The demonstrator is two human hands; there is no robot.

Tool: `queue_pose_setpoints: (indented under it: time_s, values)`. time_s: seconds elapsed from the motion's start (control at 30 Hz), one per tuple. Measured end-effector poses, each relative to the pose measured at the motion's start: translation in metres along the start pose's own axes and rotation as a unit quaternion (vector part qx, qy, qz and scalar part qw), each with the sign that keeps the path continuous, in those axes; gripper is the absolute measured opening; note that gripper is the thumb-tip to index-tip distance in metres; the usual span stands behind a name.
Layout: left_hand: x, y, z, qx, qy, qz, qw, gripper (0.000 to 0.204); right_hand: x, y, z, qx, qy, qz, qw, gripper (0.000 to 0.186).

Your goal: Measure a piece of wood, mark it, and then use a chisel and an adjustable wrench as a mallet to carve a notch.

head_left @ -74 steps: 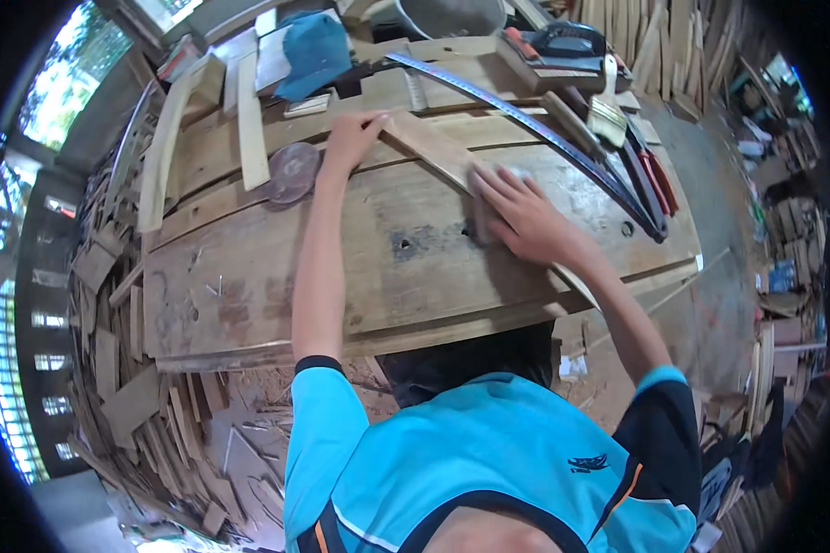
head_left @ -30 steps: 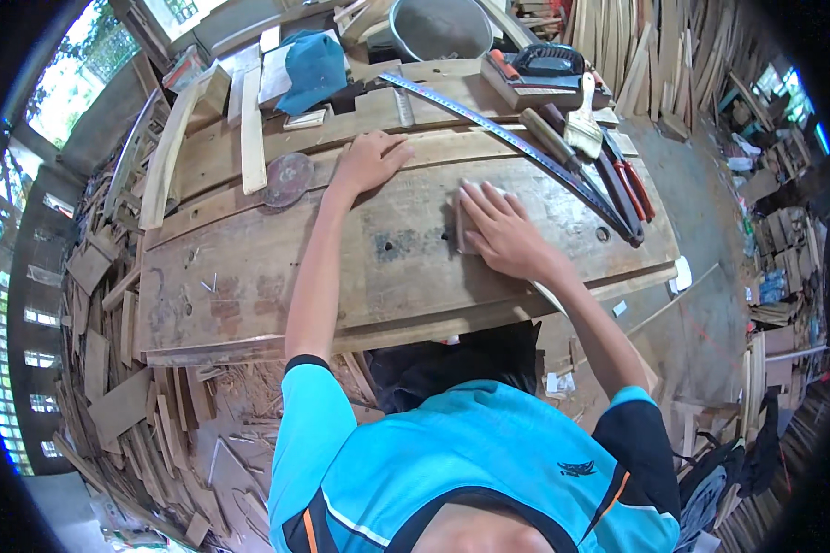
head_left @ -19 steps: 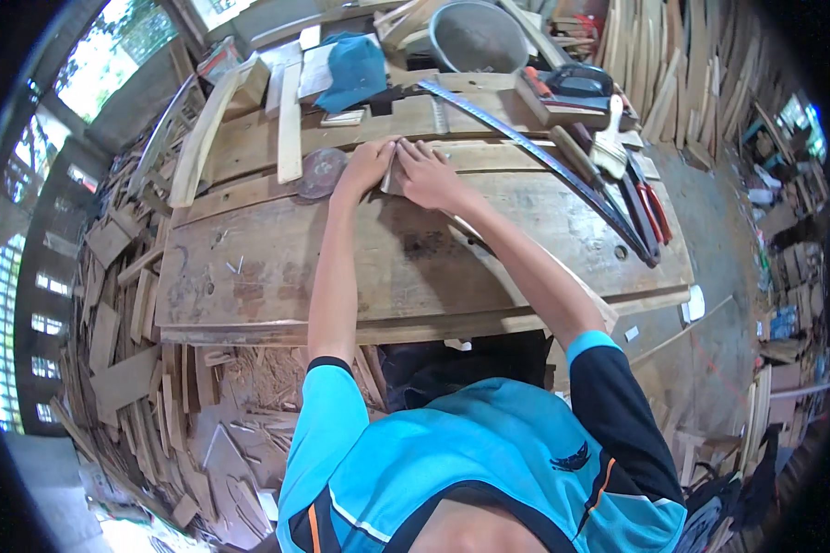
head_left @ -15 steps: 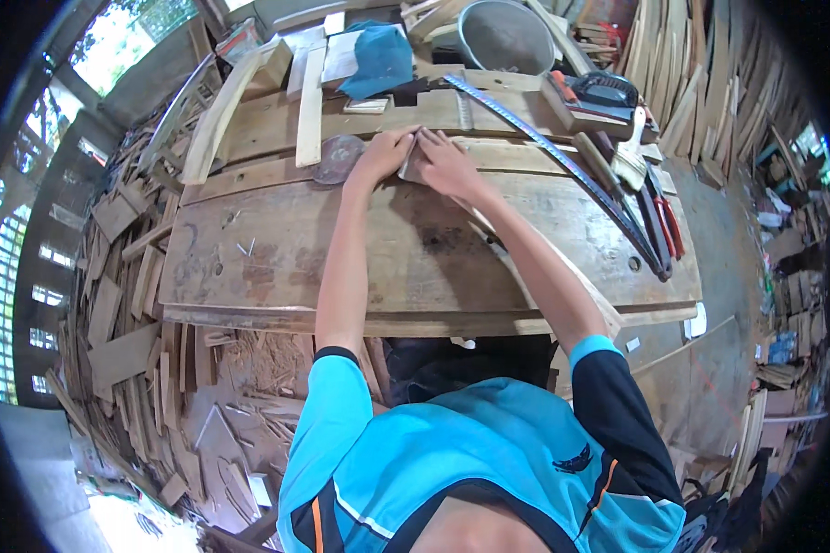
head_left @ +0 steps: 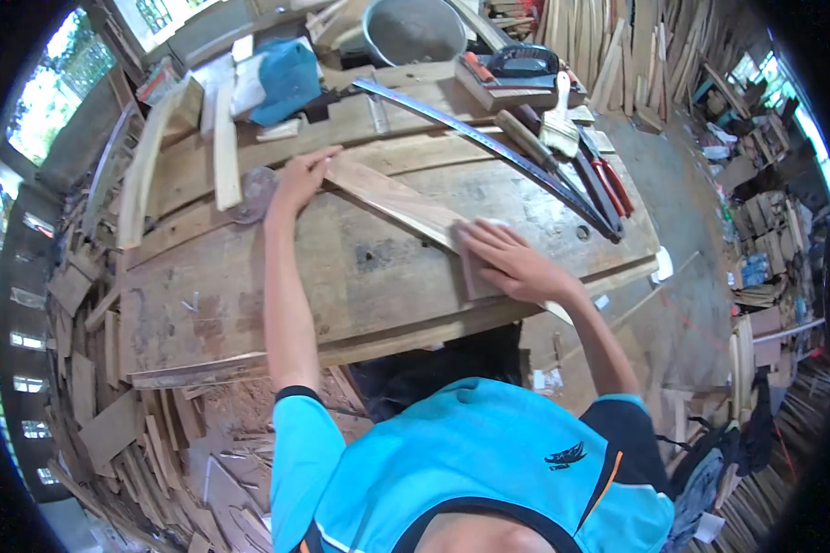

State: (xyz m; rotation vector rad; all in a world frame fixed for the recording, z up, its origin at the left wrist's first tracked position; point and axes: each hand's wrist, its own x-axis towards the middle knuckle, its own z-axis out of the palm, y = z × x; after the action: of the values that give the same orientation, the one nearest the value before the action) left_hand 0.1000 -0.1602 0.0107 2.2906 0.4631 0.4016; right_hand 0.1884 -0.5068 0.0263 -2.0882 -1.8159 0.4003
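A long, narrow wooden board lies aslant on the workbench, its near end jutting past the front edge. At its far end my left hand is closed on the tip, thumb and fingers pressed together. My right hand lies over the nearer part of the board, fingers bent across a brown piece of sandpaper. The sandpaper is partly hidden under that hand. Next to my left wrist rests a round reddish-brown disc.
The wooden workbench carries a long metal saw blade, a paintbrush, red-handled pliers and a boxy tool at right. A blue cloth, wood strips and a grey bucket stand farther back.
My right hand has slid with the sandpaper from the board's far end toward me and right. My left hand stays at the far end. The whole view has shifted and tilted.
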Motion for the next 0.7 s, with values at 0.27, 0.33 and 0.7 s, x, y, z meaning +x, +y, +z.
queue_pose_setpoints:
  time_s: [0.27,0.33,0.7]
  values:
    - [0.005,-0.004,0.012,-0.024,0.026,0.052,0.998,0.026,-0.057,0.028,-0.023,0.047,0.137,0.154,0.977,0.049]
    - [0.003,-0.015,0.014,-0.007,0.045,0.058,0.997,0.028,-0.027,0.037,-0.027,0.061,0.232,0.162,0.957,0.033]
    - [0.014,-0.002,0.02,0.019,0.053,0.024,0.998,0.027,0.062,0.253,-0.126,-0.1,0.4,0.35,0.841,0.064]
